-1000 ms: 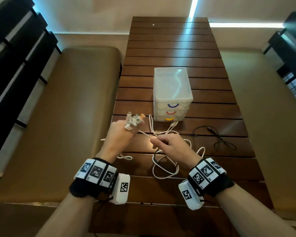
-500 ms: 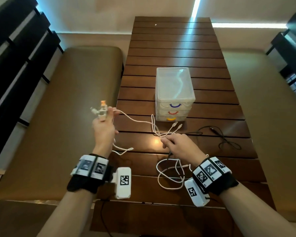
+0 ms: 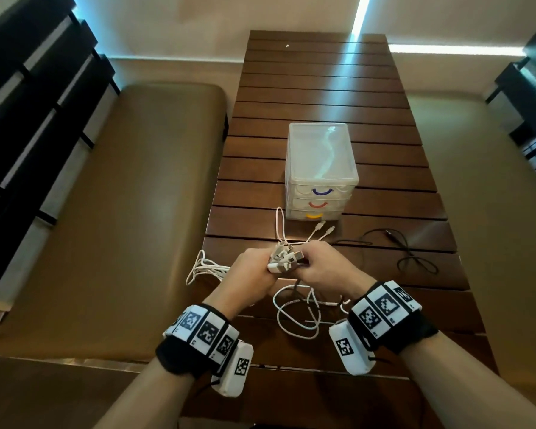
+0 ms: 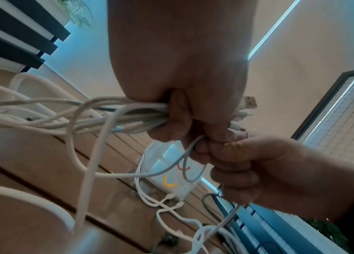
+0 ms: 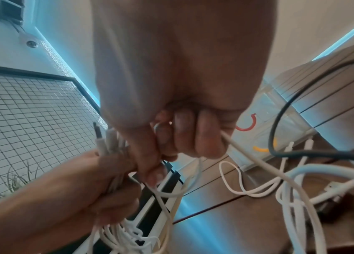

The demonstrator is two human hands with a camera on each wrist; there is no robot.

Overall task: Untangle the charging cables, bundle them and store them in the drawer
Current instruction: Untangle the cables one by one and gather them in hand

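Gathering plug ends into 1 fist, your left hand (image 3: 254, 270) curls tight round a sheaf of white charging cables (image 3: 283, 260), connectors poking out past the knuckles toward the drawer unit (image 3: 321, 168), while your right hand (image 3: 325, 267) presses in against it with fingers curled round a further strand, apparently to feed that end in with the rest; lining the plugs up at 1 point looks like the way to get an even bundle, with the slack left free to be wound afterwards. From the left fist the gathered strands run back and out to your left, so the bundle's long axis lies roughly across the table (image 3: 322, 88), plug ends toward the middle, tails looping off the near-left edge. More white slack (image 3: 294, 317) lies in loose loops on the slats just beneath your wrists, and 2 white connectors (image 3: 325, 227) rest near the yellow-handled bottom drawer (image 3: 313, 216), pointing up toward it. A black cable (image 3: 412, 258) lies apart on your right, not yet gathered, though the right wrist view shows a dark strand crossing close by that hand. All 3 drawers appear closed, so storing seems some way off and the untangling looks only partly done
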